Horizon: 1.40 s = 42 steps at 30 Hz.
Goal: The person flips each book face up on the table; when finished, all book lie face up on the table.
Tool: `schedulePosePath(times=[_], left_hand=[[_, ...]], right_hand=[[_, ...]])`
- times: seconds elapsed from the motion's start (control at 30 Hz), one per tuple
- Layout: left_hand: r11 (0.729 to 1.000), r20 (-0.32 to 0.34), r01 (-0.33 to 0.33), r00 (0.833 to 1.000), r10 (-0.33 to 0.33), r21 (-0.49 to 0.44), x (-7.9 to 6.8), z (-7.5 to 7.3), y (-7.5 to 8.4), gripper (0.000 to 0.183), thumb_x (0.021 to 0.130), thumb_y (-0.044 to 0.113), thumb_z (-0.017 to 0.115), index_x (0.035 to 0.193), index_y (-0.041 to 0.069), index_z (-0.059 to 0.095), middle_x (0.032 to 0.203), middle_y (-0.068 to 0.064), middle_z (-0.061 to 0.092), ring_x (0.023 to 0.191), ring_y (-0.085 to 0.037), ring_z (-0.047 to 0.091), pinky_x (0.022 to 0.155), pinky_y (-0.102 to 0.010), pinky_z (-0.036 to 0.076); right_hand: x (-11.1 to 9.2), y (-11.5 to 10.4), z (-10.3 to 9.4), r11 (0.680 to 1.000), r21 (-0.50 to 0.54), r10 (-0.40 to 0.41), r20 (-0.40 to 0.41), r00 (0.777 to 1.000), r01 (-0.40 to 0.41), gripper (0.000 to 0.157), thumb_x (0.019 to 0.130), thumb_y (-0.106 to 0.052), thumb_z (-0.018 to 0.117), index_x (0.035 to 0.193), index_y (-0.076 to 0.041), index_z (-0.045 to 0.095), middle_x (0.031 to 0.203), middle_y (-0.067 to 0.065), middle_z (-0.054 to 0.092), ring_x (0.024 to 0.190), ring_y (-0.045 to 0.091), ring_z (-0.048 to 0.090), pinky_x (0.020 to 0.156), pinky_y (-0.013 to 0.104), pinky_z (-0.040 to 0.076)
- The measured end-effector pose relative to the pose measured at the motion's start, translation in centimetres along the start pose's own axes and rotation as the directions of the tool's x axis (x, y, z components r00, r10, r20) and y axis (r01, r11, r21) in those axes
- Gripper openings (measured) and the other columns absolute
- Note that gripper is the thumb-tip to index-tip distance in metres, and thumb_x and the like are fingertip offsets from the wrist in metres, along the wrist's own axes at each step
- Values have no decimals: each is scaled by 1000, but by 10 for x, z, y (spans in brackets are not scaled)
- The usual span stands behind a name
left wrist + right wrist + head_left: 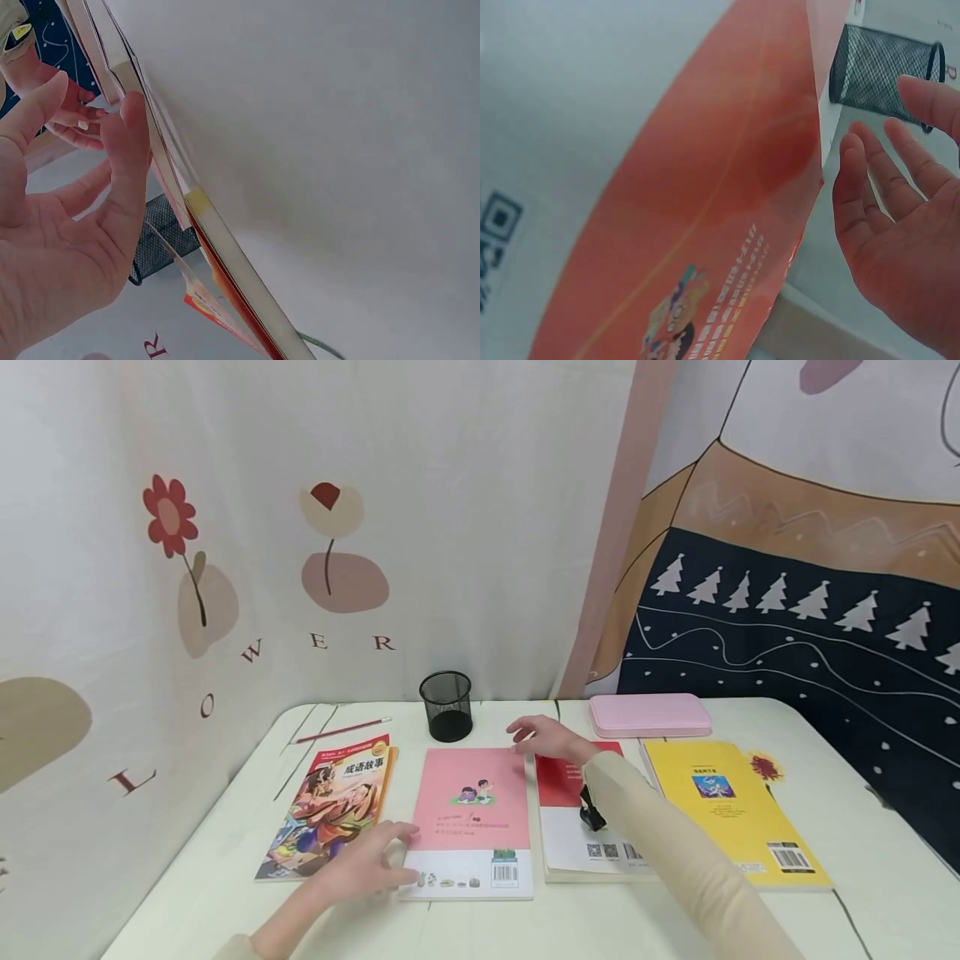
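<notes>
A pink and white book (471, 802) lies flat on the table between my two hands. At its lower left edge is my left hand (363, 864), thumb and fingers spread; whether the tips touch the cover I cannot tell. My right hand (551, 739) hovers by the book's upper right corner, fingers loosely bent and holding nothing. Under my right forearm lies a red and white book (558, 839), partly covered by the sleeve. In the right wrist view, the right hand (907, 217) is apart from that book's red cover (705, 195).
A colourful storybook (337, 802) lies left, on top of an orange-edged one. A yellow book (731, 814) is at right. Along the back are a pencil (341, 732), a black mesh pen holder (447, 710) and a pink case (651, 716). A curtain hangs behind the table.
</notes>
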State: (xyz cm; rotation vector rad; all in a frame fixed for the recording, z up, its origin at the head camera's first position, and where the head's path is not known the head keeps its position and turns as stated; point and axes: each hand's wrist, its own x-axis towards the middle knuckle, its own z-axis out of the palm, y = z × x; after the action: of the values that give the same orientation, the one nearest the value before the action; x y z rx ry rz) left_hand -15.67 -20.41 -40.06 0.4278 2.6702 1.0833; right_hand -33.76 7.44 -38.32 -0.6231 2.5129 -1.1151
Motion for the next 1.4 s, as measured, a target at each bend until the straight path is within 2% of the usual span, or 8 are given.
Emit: schedulePosePath(times=[0.17,0.37,0.7,0.87,1.0,1.1,1.23,1.4], left_hand=[[998,-8,58,998,-58,-32,-1,1,4,71,70,29,73,125,-3,42,115,-17,46,61,-15,49,48,-27,45],[994,-15,113,993,-113,9,0,1,7,78,67,29,75,127,-4,39,112,-20,44,66,-15,49,50,-26,45],[997,52,81,995,-81,17,0,0,2,84,63,17,77,131,-6,32,109,-16,40,65,-14,51,53,-26,46],[997,94,78,992,-79,22,1,2,1,86,64,13,76,133,-6,29,105,-13,38,67,-15,50,53,-25,46],[996,92,82,992,-86,46,2,3,1,83,64,11,76,132,-7,31,102,-10,39,67,-15,50,53,-25,45],[994,86,85,992,-90,63,4,4,0,82,64,10,76,131,-7,32,102,-9,40,66,-14,49,52,-24,45],[994,85,85,992,-91,74,4,5,0,82,63,9,76,131,-9,32,101,-8,40,66,-14,48,51,-25,44],[993,89,78,992,-86,92,4,5,2,81,63,9,75,130,-9,32,100,-7,40,66,-14,48,52,-24,44]], right_hand=[[4,3,-2,999,18,43,-14,999,-43,38,82,-11,60,119,-6,52,109,12,55,98,23,51,82,37,43],[6,6,2,997,3,76,14,997,-76,39,82,-8,60,119,-4,51,107,11,56,98,24,52,83,36,44],[9,10,4,988,-57,146,28,989,-145,43,81,-10,62,121,-7,50,109,10,55,98,24,52,85,37,43],[7,10,4,984,-87,158,46,986,-154,42,81,-10,61,122,-7,50,110,10,54,98,23,52,84,36,43],[7,8,6,985,-91,150,53,987,-145,42,81,-11,61,122,-8,49,111,10,54,97,23,52,83,36,44],[7,9,6,990,-50,135,54,989,-132,43,82,-12,60,122,-7,49,112,12,53,93,22,53,80,35,45],[5,14,3,990,78,114,30,993,-116,44,81,-11,60,123,-5,48,112,12,53,86,21,54,75,33,46],[4,19,0,964,246,105,5,994,-103,48,80,-12,60,125,-5,46,111,11,51,89,21,52,77,32,46]])
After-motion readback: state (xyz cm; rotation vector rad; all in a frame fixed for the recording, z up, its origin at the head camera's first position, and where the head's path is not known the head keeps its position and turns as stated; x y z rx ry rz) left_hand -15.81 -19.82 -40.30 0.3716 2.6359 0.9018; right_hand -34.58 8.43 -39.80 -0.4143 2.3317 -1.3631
